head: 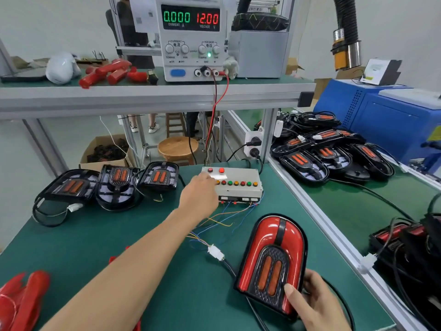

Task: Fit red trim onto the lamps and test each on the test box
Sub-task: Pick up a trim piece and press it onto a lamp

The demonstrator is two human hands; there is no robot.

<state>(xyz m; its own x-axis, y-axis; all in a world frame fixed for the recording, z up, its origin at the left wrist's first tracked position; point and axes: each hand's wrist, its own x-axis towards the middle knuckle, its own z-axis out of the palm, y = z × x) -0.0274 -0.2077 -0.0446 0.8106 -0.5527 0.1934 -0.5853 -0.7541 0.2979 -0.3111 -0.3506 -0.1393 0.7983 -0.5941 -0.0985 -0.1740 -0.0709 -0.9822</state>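
Note:
A lamp with red trim fitted (272, 261) stands tilted on the green mat at the front right. My right hand (312, 304) grips its lower edge, thumb on the face. Its cable runs to a white connector (216, 252) joined to thin coloured wires from the grey test box (241, 187). My left hand (199, 194) reaches over the box's left end, fingers on its row of coloured buttons. Loose red trim pieces (21, 302) lie at the front left corner.
Three untrimmed black lamps (114, 182) sit at the left of the mat. A heap of black lamps (329, 149) covers the right bench, with more at the far right. The power supply (191, 37) on the shelf reads 0.000 A and 12.00 V.

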